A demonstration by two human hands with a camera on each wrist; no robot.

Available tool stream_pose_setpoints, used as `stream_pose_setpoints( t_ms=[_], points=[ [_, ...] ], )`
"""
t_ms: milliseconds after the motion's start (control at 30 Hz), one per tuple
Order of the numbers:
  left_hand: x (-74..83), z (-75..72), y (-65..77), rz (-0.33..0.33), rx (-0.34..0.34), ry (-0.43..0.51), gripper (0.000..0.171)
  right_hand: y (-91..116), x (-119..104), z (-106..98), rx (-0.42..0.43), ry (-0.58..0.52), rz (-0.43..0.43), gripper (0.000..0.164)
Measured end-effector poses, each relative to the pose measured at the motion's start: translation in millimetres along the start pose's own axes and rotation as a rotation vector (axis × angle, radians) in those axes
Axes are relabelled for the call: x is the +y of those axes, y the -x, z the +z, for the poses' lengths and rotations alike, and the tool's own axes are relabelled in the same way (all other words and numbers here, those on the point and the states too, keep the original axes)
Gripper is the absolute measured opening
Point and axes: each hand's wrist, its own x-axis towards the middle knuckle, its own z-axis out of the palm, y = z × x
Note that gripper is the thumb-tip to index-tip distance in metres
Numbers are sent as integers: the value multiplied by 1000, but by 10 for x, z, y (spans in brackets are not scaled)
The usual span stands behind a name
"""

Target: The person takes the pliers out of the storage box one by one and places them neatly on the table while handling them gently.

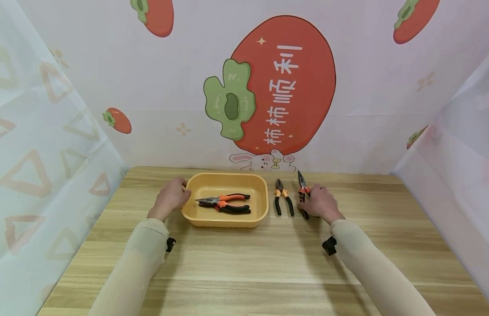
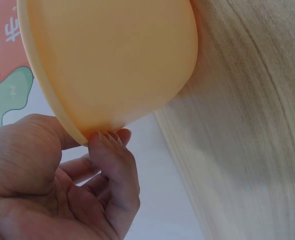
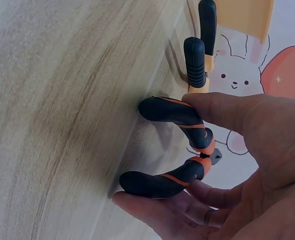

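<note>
My left hand pinches the rim at the left end of a yellow plastic tray, thumb and fingertips meeting at the rim in the left wrist view. Inside the tray lie long-nose pliers with orange and black handles, tips to the left; whether a second pair lies under them I cannot tell. On the right, my right hand holds red-and-black-handled long-nose pliers, tips pointing away. In the right wrist view the thumb lies against one spread handle and fingers against the other.
Combination pliers with yellow-and-black handles lie between the tray and my right hand, jaws toward the back. The wood-grain table meets a printed back wall just behind the tray. Sheeted side walls stand at left and right.
</note>
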Motion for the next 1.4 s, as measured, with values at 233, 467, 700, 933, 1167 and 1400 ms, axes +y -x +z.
stream_pose_setpoints(
  t_ms=[233,467,700,933,1167,1400],
  points=[
    [-12,6,2,5,2,0,38,-7,-10,11,-1,-1,22,57],
    [-13,5,-7,6,3,-4,38,-33,0,-9,-28,1,23,46],
    [-8,-4,-8,-6,-6,2,39,-70,-2,-40,-69,2,8,43],
    [1,2,-1,-5,1,-4,38,-105,2,-52,-95,21,-19,43],
    [1,7,8,1,2,-4,38,-120,0,-64,-125,2,-29,44],
    [2,15,5,-1,12,3,34,-126,0,-80,-144,8,-12,45]
  ],
)
